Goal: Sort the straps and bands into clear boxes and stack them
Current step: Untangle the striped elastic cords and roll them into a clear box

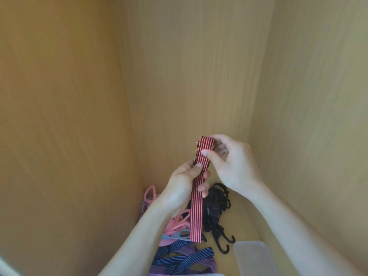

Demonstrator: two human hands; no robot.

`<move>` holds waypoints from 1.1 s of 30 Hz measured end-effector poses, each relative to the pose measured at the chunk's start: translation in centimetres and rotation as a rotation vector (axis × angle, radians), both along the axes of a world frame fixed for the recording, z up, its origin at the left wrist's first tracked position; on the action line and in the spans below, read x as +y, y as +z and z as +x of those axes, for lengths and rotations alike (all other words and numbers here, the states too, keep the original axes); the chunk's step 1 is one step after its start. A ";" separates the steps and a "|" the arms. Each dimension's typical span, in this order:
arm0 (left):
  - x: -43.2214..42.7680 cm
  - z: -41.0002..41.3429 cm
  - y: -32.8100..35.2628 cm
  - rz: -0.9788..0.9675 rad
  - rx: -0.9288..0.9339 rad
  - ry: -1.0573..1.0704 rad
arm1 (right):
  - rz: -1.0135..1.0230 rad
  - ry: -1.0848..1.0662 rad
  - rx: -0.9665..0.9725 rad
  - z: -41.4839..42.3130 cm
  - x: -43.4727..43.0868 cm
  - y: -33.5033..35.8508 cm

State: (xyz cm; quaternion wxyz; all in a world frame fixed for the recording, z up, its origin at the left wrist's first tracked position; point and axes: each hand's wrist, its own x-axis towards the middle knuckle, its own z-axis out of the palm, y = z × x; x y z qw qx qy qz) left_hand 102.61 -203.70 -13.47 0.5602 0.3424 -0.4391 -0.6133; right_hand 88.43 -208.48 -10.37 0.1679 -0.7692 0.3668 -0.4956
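Left hand (183,182) grips the striped band (197,212) mid-length; right hand (233,166) pinches its top, just above. Beneath them pink bands (177,222), blue straps (179,255) and black hooked straps (217,208) lie loose, outside the clear box (253,255) under the right forearm.

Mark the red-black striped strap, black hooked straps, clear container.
red-black striped strap (196,208), head view, mid-length of hanging part
black hooked straps (216,204), head view, bundle middle
clear container (253,255), head view, flat top face
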 end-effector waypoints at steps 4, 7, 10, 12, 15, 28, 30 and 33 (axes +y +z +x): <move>0.0 -0.3 -0.3 0.010 0.077 0.041 | -0.052 -0.008 0.036 0.2 0.3 -0.2; 0.0 -0.3 -0.4 0.030 0.051 0.043 | -0.113 -0.001 0.056 0.2 0.5 -0.6; 0.0 0.2 -0.5 0.075 0.063 0.021 | -0.185 0.005 0.085 0.3 0.7 -1.2; -0.2 0.4 -0.7 0.111 0.039 0.042 | -0.266 -0.006 0.135 0.4 0.8 -1.7; -0.2 0.6 -1.4 0.125 -0.040 0.068 | -0.367 -0.025 0.195 0.6 1.1 -2.4; 0.0 1.6 -1.6 0.142 -0.052 0.053 | -0.358 0.036 0.269 0.4 1.5 -3.7; 0.1 2.1 -1.6 0.108 -0.013 -0.021 | -0.370 0.049 0.316 0.3 1.6 -3.5; 0.1 2.6 -1.7 0.057 0.002 -0.105 | -0.356 0.077 0.354 0.1 1.7 -3.4</move>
